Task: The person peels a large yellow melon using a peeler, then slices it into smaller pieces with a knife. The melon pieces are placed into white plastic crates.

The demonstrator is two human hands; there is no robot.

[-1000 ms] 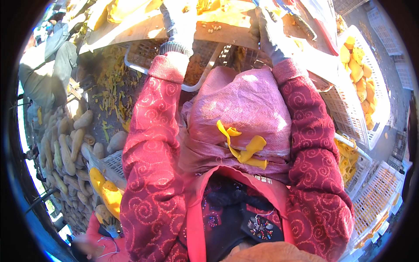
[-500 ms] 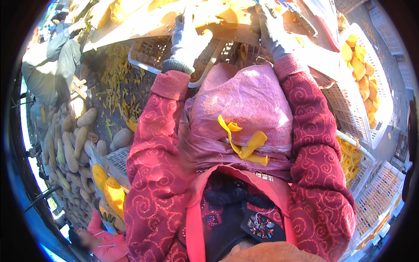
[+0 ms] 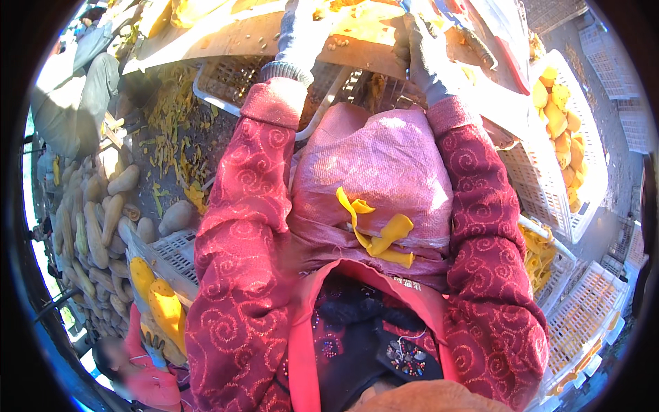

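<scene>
My left hand, in a grey knitted glove, reaches over a wooden board at the top edge. Its fingers are washed out by glare and cut off by the frame. On the board's right part is my right hand, also gloved, with its fingers curled in shade; a bit of blue shows at its tip, but what it holds I cannot make out. Small pale seeds lie on the board between the hands. Yellow-orange squash peels rest on the pink woven cloth across my lap.
White crates of peeled squash and peelings stand at right. A plastic crate sits below the board. Whole squashes are heaped at left, near peelings on the ground. One person is at lower left, another at upper left.
My left hand has moved forward, farther past the top edge. An orange piece between the hands no longer shows, and seeds are visible on the board. My right hand has hardly moved.
</scene>
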